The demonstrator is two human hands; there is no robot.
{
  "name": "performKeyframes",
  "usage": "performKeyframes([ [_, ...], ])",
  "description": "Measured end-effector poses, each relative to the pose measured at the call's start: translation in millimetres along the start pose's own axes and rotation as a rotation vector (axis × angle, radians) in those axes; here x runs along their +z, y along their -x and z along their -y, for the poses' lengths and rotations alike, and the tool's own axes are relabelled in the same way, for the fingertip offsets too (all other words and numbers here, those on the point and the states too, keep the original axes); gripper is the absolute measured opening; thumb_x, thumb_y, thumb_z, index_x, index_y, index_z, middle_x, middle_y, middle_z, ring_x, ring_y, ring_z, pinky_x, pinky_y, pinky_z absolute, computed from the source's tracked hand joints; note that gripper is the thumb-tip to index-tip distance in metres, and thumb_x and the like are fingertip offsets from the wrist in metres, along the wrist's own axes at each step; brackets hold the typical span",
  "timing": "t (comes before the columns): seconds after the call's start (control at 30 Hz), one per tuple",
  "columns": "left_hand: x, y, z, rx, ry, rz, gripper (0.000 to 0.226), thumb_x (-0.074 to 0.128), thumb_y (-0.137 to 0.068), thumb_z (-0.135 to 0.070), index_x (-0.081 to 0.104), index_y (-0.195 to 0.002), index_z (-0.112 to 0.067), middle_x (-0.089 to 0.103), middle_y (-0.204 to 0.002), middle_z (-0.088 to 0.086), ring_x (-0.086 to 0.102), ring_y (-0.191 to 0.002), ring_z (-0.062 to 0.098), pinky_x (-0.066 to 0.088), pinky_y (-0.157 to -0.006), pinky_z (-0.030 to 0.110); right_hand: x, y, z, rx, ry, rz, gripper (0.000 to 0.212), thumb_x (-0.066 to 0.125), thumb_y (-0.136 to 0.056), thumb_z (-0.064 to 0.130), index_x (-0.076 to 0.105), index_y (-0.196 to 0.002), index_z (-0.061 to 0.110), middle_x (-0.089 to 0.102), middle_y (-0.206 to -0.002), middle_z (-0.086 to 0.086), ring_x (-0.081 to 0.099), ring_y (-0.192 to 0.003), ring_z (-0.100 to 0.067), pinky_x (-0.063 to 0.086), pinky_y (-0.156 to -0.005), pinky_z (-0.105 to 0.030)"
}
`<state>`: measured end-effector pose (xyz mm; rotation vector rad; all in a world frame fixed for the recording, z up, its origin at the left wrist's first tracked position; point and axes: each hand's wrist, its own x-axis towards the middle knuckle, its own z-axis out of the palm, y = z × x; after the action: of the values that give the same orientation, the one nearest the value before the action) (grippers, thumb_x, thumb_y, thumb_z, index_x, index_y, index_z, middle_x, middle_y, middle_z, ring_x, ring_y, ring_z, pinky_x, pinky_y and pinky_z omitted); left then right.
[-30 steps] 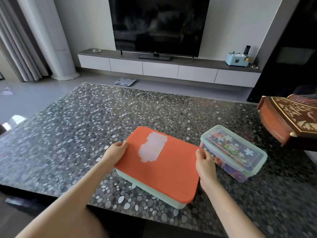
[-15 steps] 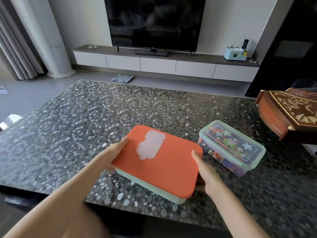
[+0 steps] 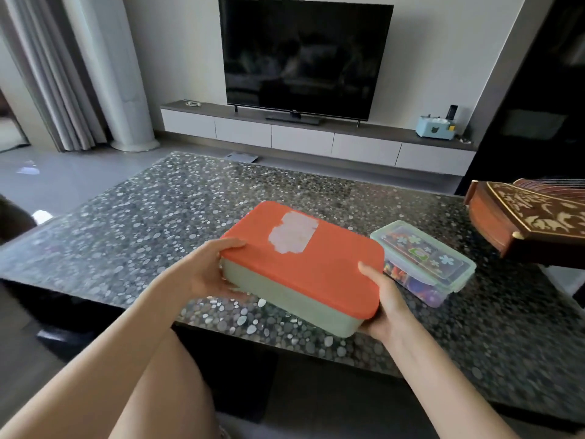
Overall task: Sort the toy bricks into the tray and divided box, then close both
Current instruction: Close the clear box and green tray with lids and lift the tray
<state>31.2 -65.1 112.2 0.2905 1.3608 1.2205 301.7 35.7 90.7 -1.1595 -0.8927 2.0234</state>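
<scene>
Tray (image 3: pixel 304 299), orange lid (image 3: pixel 316 267) on, gripped by both hands.

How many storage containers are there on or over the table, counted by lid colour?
Orange lid: 1, the pale green tray held in the left hand and right hand.
Clear lid with flower print: 1, the divided box resting on the table.
Total: 2
</scene>
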Motion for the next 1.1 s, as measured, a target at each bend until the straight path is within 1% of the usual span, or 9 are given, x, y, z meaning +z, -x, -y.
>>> performKeyframes([
  [0.2,-19.0,47.1,-12.3,0.174,0.08,-0.109,0.073,0.082,-0.056,-0.03,0.046,-0.119,-0.021,0.044,-0.119,0.013,0.061,-0.092,0.035,0.051,-0.077,0.062,47.1,-3.7,19.6,0.039,0.039,0.141,0.031,0.064,-0.084,0.036,0.066,-0.105,0.013,0.073,-0.098,-0.012,0.068,-0.089,-0.026,0.052,-0.077,-0.039],
  [0.3,-29.2,59.3,-14.3,0.22,0.198,-0.193,0.073,0.078,-0.057,-0.031,0.043,-0.12,-0.02,0.038,-0.126,0.014,0.058,-0.097,0.038,0.053,-0.07,0.061,74.3,-8.0,33.9,0.059,0.219,0.172,0.057,0.075,-0.069,0.048,0.064,-0.114,0.015,0.071,-0.107,-0.01,0.066,-0.099,-0.028,0.05,-0.089,-0.044],
  [0.4,-43.7,70.5,-18.0,0.257,0.298,-0.228,0.09,0.079,-0.055,-0.03,0.035,-0.133,-0.023,0.036,-0.132,0.016,0.056,-0.102,0.042,0.054,-0.066,0.059,101.9,-4.8,55.7,0.046,0.395,0.232,0.051,0.069,-0.077,0.049,0.058,-0.109,0.011,0.065,-0.106,-0.013,0.062,-0.101,-0.031,0.049,-0.091,-0.048],
  [0.53,-58.9,89.0,-23.9,0.301,0.348,-0.299,0.089,0.081,-0.055,-0.031,0.038,-0.133,-0.024,0.039,-0.131,0.02,0.056,-0.103,0.043,0.055,-0.062,0.056,126.4,-4.5,62.3,0.062,0.475,0.274,0.057,0.07,-0.076,0.05,0.054,-0.111,0.008,0.062,-0.106,-0.016,0.062,-0.098,-0.034,0.05,-0.09,-0.051],
  [0.63,-74.0,100.9,-22.2,0.31,0.342,-0.397,0.094,0.085,-0.053,-0.032,0.038,-0.134,-0.027,0.042,-0.128,0.023,0.058,-0.102,0.044,0.055,-0.064,0.054,139.1,-6.2,37.3,0.112,0.458,0.313,0.053,0.069,-0.077,0.05,0.056,-0.107,0.008,0.064,-0.105,-0.014,0.062,-0.1,-0.032,0.05,-0.087,-0.05],
  [0.8,-94.3,123.6,-6.5,0.355,0.333,-0.614,0.073,0.077,-0.072,-0.034,0.04,-0.133,-0.02,0.046,-0.124,0.023,0.062,-0.097,0.04,0.055,-0.08,0.048,167.1,-7.5,-14.5,0.149,0.38,0.398,0.037,0.064,-0.084,0.045,0.06,-0.1,0.012,0.066,-0.085,-0.007,0.063,-0.085,-0.026,0.049,-0.087,-0.051],
  [0.97,-126.8,145.7,15.0,0.393,0.424,-0.736,0.06,0.076,-0.073,-0.028,0.043,-0.121,-0.016,0.049,-0.118,0.014,0.059,-0.102,0.033,0.055,-0.072,0.052,206.4,-3.0,-65.7,0.244,0.313,0.513,0.029,0.061,-0.086,0.042,0.062,-0.092,0.014,0.068,-0.068,-0.003,0.062,-0.078,-0.023,0.05,-0.086,-0.043],
  [1.03,-146.6,154.2,22.0,0.426,0.495,-0.88,0.068,0.08,-0.064,-0.03,0.045,-0.12,-0.015,0.052,-0.114,0.014,0.06,-0.097,0.031,0.055,-0.071,0.053,223.9,4.5,-85.7,0.311,0.282,0.573,0.026,0.06,-0.088,0.04,0.061,-0.085,0.014,0.066,-0.058,-0.002,0.06,-0.072,-0.021,0.05,-0.073,-0.038],
  [1.1,-170.6,164.8,32.4,0.448,0.535,-1.044,0.084,0.082,-0.052,-0.035,0.046,-0.126,-0.016,0.055,-0.113,0.014,0.062,-0.093,0.031,0.056,-0.064,0.051,242.8,11.5,-109.7,0.377,0.249,0.639,0.024,0.061,-0.087,0.036,0.061,-0.088,0.012,0.065,-0.068,-0.005,0.061,-0.075,-0.022,0.051,-0.072,-0.04],
])
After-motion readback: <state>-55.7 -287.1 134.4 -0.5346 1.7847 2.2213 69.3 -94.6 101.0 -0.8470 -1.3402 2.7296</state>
